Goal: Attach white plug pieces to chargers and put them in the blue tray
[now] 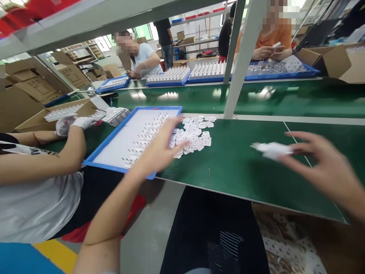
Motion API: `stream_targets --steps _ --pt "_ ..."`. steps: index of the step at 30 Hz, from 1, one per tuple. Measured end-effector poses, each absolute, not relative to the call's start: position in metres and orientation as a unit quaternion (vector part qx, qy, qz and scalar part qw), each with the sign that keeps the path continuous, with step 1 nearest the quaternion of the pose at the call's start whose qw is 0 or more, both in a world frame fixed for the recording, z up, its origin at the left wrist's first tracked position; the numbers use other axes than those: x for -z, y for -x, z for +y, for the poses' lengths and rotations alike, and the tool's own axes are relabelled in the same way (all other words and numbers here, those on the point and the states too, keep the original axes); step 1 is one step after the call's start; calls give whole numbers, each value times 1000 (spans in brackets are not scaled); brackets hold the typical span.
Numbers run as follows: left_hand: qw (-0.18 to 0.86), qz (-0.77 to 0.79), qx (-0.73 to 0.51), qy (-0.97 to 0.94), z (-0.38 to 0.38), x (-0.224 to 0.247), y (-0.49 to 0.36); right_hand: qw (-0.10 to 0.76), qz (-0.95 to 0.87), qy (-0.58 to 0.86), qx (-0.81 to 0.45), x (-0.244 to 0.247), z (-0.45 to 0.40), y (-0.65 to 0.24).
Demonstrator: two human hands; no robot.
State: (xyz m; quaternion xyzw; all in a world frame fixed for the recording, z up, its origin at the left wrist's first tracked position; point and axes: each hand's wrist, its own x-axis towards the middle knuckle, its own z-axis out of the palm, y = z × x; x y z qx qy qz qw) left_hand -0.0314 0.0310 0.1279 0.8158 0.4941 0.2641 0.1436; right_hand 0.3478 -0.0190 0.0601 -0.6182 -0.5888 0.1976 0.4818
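Observation:
My left hand [159, 148] reaches over the pile of small flat white pieces [198, 139], thumb and fingers apart, with nothing visible in its grasp. Part of the pile is hidden behind it. Beside and partly under that hand lies a blue-rimmed tray [108, 139] with a white bottom, where small upright pins or posts [138, 144] stand in rows. Over the green table at the right, my right hand [319, 161] pinches a white flat piece or small bunch [274, 150] between thumb and fingers. Motion blur hides its exact kind.
A co-worker's gloved hands [74, 125] work at the left, near a cardboard box [82, 108]. A metal post [238, 64] rises from the table's far edge [205, 115]. Across the green surface stand blue trays [168, 82] and other people. A box of scraps [288, 243] sits below, right.

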Motion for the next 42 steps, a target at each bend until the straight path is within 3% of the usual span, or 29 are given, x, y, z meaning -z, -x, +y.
stream_targets --steps 3,7,9,12,18,29,34,36,42 --pt "246 374 -239 -862 -18 -86 -20 366 -727 469 -343 -56 -25 -279" --pt "387 476 -311 -726 -38 -36 -30 282 -761 366 -455 -48 14 -229" --pt "418 527 -362 -646 -39 -24 -18 265 -777 402 -406 -40 47 -227" --pt "455 544 -401 -580 -44 -17 -2 284 -770 496 -285 -23 90 -229" --pt "479 533 -427 -552 -53 -8 -4 296 -751 535 -249 -7 109 -215" --pt "475 442 -486 -586 -31 -11 -10 289 -681 574 -351 -25 98 -242" --pt "481 361 -508 -617 -24 -9 -11 301 -660 615 -309 -33 93 -244" --pt "481 329 -512 -631 -24 -9 -10 327 -643 600 -346 -44 87 -244" --pt "436 319 -517 -664 -23 -11 -8 360 -549 397 -641 -67 41 -223"
